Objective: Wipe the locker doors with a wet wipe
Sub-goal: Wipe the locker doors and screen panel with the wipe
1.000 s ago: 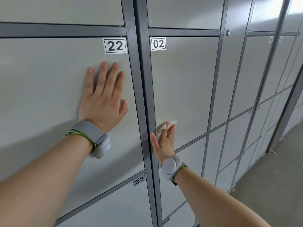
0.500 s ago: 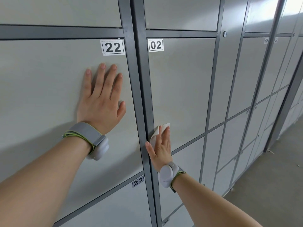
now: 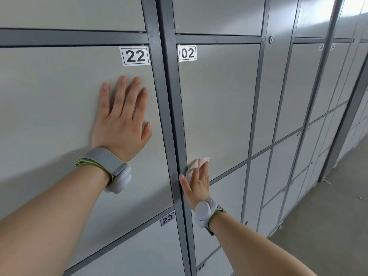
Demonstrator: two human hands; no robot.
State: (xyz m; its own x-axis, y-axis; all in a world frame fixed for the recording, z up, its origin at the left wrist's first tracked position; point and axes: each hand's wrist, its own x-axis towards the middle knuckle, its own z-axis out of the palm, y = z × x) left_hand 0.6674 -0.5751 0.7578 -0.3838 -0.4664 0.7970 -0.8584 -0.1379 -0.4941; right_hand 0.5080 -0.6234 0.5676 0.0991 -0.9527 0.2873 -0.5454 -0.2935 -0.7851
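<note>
Door 22 [image 3: 49,108], far left: left hand [image 3: 121,124] rests flat on it, fingers straight and spread, holding nothing. Right hand [image 3: 198,186], fingers straight and close together, presses the wet wipe [image 3: 196,163] onto door 02 [image 3: 219,106] at its lower left corner, beside the frame [image 3: 175,116]. Step in hand: wiping door 02. Next move probably needs even pressure carried across the panel.
</note>
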